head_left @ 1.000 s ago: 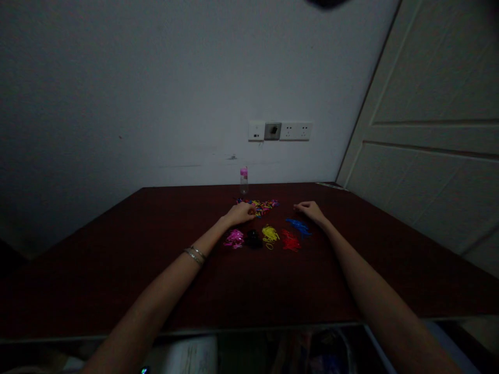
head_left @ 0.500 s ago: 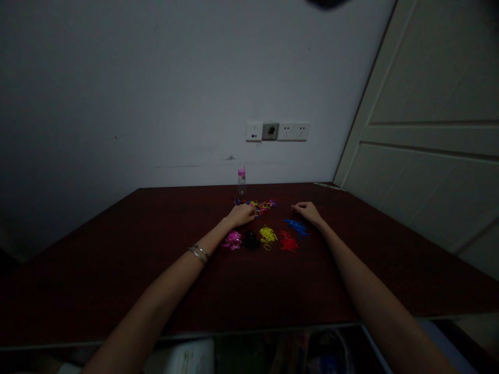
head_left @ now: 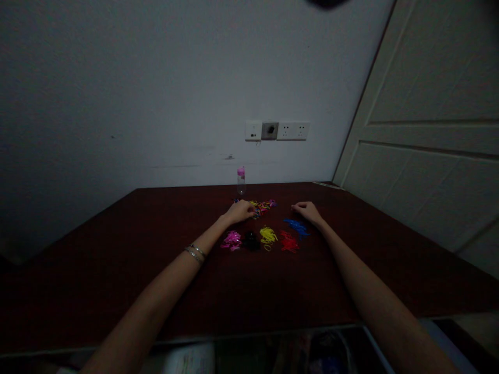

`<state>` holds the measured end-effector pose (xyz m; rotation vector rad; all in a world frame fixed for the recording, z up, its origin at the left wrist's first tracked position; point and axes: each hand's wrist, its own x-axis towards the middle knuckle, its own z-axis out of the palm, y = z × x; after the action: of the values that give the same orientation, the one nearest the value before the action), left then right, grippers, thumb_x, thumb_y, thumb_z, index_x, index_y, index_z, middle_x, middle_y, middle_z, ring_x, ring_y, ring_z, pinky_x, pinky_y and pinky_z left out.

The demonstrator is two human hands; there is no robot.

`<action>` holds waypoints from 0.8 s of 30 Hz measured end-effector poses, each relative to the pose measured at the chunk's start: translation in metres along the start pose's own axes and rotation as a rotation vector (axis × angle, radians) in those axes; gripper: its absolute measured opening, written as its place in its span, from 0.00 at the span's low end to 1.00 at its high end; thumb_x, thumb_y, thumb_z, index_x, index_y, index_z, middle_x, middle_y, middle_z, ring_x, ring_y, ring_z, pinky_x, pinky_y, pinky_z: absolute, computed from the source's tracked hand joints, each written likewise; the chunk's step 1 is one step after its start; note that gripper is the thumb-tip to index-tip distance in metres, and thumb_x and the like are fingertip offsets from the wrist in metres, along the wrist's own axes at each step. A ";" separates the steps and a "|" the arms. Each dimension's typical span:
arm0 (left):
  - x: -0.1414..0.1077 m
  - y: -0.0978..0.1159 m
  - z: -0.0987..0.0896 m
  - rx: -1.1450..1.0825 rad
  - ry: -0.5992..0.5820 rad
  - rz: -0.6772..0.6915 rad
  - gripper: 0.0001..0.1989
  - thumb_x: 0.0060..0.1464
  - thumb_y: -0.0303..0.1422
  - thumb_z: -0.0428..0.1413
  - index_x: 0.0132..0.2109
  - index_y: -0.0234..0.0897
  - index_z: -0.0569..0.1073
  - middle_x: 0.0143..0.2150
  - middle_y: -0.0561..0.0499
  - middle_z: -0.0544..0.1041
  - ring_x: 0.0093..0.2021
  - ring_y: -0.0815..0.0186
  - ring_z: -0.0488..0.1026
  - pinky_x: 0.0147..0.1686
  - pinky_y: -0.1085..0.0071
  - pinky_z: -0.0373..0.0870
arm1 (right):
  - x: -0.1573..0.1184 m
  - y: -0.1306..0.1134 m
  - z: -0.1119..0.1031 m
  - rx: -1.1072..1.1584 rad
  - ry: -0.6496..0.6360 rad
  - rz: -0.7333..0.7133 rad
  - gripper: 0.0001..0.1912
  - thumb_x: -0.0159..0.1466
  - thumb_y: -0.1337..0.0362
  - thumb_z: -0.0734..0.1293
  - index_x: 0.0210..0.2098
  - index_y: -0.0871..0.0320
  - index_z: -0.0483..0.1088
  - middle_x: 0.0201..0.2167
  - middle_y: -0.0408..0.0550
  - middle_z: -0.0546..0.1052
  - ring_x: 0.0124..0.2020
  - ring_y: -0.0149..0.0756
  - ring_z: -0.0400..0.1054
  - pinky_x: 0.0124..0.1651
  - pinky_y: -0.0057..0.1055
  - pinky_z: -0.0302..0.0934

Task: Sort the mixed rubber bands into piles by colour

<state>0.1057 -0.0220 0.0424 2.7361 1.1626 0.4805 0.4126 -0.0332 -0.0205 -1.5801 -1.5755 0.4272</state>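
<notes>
My left hand [head_left: 239, 211] rests at the left side of a mixed heap of coloured rubber bands [head_left: 265, 205], its fingers bent together at the bands. Whatever lies between those fingertips is too small to make out. To the right, past the blue bands [head_left: 297, 227], my right hand [head_left: 307, 210] hovers or rests with thumb and fingers pinched; I cannot see what they hold. Nearer to me lie separate piles: pink bands [head_left: 232, 240], black bands [head_left: 250, 240], yellow bands [head_left: 267, 235] and red bands [head_left: 288, 241].
A clear bottle with a pink top [head_left: 241, 181] stands behind the mixed heap, near the wall. The dark red tabletop [head_left: 249, 291] has an open drawer [head_left: 241, 356] with things in it below its front edge. Wall sockets [head_left: 293, 131] and a pale door [head_left: 424, 130] are beyond.
My left hand has shifted slightly left, its fingers still at the mixed heap. My right hand and the sorted piles look unchanged.
</notes>
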 end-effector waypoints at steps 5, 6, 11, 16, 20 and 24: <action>0.000 -0.005 -0.003 -0.032 0.012 0.016 0.09 0.49 0.33 0.54 0.36 0.37 0.77 0.34 0.48 0.76 0.34 0.66 0.70 0.32 0.76 0.61 | -0.001 -0.001 0.000 0.005 -0.009 0.002 0.18 0.53 0.51 0.62 0.25 0.60 0.75 0.27 0.48 0.78 0.31 0.38 0.70 0.37 0.30 0.61; -0.001 -0.007 -0.003 -0.044 0.016 0.014 0.09 0.49 0.33 0.54 0.35 0.37 0.77 0.33 0.49 0.76 0.33 0.66 0.70 0.32 0.76 0.61 | 0.000 0.000 0.000 0.007 -0.010 0.005 0.18 0.53 0.51 0.62 0.25 0.60 0.75 0.27 0.48 0.78 0.31 0.38 0.70 0.37 0.30 0.61; 0.000 -0.011 -0.008 -0.137 0.000 0.014 0.09 0.47 0.31 0.55 0.35 0.35 0.78 0.32 0.50 0.77 0.32 0.68 0.70 0.32 0.76 0.60 | 0.002 0.005 0.000 0.009 -0.026 0.017 0.19 0.52 0.50 0.62 0.25 0.60 0.75 0.26 0.48 0.78 0.30 0.38 0.70 0.34 0.29 0.61; 0.001 -0.014 -0.029 -0.263 -0.100 0.043 0.09 0.43 0.29 0.56 0.33 0.32 0.79 0.29 0.49 0.77 0.30 0.68 0.70 0.31 0.75 0.61 | 0.002 0.005 -0.001 -0.010 -0.016 0.018 0.19 0.52 0.50 0.63 0.24 0.59 0.74 0.25 0.47 0.77 0.29 0.38 0.69 0.33 0.29 0.60; -0.004 -0.016 -0.051 -0.377 -0.232 0.030 0.07 0.38 0.28 0.58 0.28 0.32 0.78 0.24 0.51 0.76 0.26 0.70 0.68 0.29 0.76 0.60 | 0.000 0.001 -0.002 -0.022 -0.009 -0.003 0.19 0.52 0.50 0.62 0.23 0.60 0.74 0.23 0.47 0.76 0.28 0.37 0.68 0.31 0.29 0.58; -0.010 -0.022 -0.065 -0.469 -0.372 -0.003 0.05 0.36 0.27 0.58 0.25 0.33 0.78 0.20 0.52 0.74 0.22 0.73 0.66 0.25 0.77 0.59 | -0.003 -0.004 -0.003 -0.027 -0.004 -0.007 0.19 0.52 0.51 0.62 0.22 0.60 0.74 0.23 0.48 0.76 0.28 0.37 0.68 0.31 0.29 0.57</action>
<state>0.0619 -0.0140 0.0958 2.2878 0.8336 0.1951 0.4119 -0.0379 -0.0167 -1.5942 -1.5957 0.4077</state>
